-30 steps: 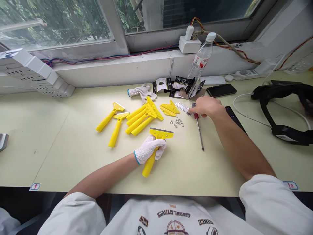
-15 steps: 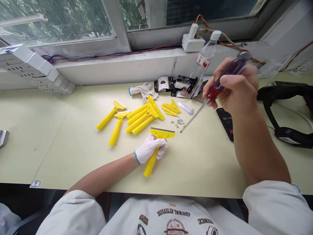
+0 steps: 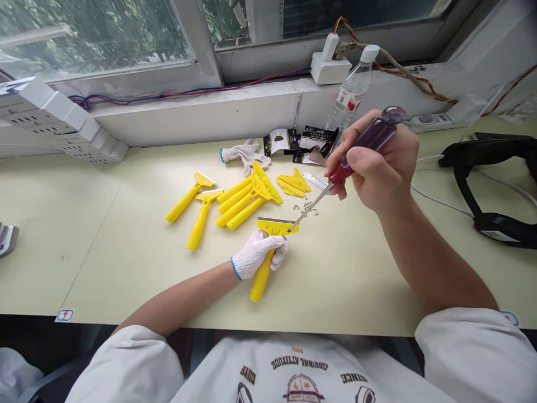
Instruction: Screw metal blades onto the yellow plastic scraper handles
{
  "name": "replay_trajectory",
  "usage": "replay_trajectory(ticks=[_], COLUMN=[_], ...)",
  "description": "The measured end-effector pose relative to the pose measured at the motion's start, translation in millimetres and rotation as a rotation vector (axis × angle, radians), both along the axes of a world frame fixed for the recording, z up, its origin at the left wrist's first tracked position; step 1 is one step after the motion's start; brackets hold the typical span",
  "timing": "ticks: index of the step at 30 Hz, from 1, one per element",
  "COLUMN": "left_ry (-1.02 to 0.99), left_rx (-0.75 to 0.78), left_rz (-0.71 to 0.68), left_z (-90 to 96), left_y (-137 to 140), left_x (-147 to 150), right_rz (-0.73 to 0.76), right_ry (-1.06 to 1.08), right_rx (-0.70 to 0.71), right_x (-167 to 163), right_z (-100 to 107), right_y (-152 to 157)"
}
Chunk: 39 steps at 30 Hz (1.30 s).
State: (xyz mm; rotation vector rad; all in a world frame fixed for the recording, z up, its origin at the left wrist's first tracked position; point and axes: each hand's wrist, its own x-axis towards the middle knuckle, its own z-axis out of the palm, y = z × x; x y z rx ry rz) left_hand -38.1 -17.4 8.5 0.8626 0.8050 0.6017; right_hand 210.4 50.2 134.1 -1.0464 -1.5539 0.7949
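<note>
My left hand (image 3: 260, 253), in a white knit glove with a blue cuff, grips a yellow scraper (image 3: 260, 282) by the neck, its blade edge facing away from me. Bare, my right hand (image 3: 377, 162) is wrapped round the purple and red handle of a screwdriver (image 3: 366, 141). The screwdriver's tip meets the right end of the scraper head, at the screw there. Small screws and nuts (image 3: 308, 206) lie scattered just beyond the shaft. Behind them are loose yellow plates (image 3: 291, 184) and thin metal blades (image 3: 315, 181), partly covered by my right hand.
Several yellow scraper handles (image 3: 241, 208) are grouped left of centre, with two scrapers (image 3: 200, 221) beside them. A spare glove (image 3: 245, 154), black packaging (image 3: 312, 143) and a water bottle (image 3: 352, 92) stand or lie by the sill. Black head-strap gear (image 3: 482, 184) rests at right, white boxes (image 3: 62, 120) at far left.
My right hand has moved left and slightly down, bringing the screwdriver tip from above the table onto the scraper head. My left hand keeps its hold almost unmoved.
</note>
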Motion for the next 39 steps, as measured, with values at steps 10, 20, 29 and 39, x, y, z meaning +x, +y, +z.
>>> replay_trajectory(ticks=[10,20,29,39], left_ry=[-0.003,-0.039,-0.165,-0.195], left_rx=[-0.016,-0.121,-0.247,-0.347], left_rz=[-0.014,0.095,0.22,0.248], left_z=[0.8,0.8,-7.0,-6.5], left_y=[0.6,1.6,6.1,8.6], left_x=[0.1,3.4,5.3,7.8], right_rz=[0.076,0.054,0.064,-0.152], right_ry=[-0.142,-0.059,-0.312,-0.748], right_rx=[0.03,0.131,0.234,0.297], right_x=[-3.6,-10.8,-9.1,-1.1], right_z=[1.6,4.2,20.1,51.0], right_y=[-2.6,-12.7,-28.8,-42.9])
